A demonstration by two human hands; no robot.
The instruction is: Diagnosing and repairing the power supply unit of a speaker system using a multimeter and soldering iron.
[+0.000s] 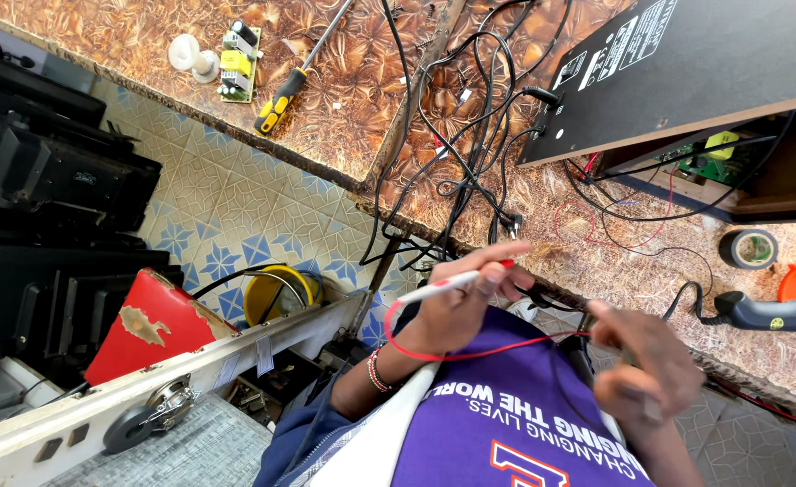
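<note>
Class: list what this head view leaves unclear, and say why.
- Right hand: motion-blurred; what it grips cannot be told.
- Red wire: its far end vanishes behind that hand.
- Left hand holds a white probe; its tip is covered by the fingers.
- Black gun-shaped tool: cut off by the right edge.

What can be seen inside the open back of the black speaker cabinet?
Inside the black speaker cabinet, behind its lifted rear panel, a green circuit board with a yellow part and red and black wires shows. The panel and wooden wall hide the rest of the interior.
</note>
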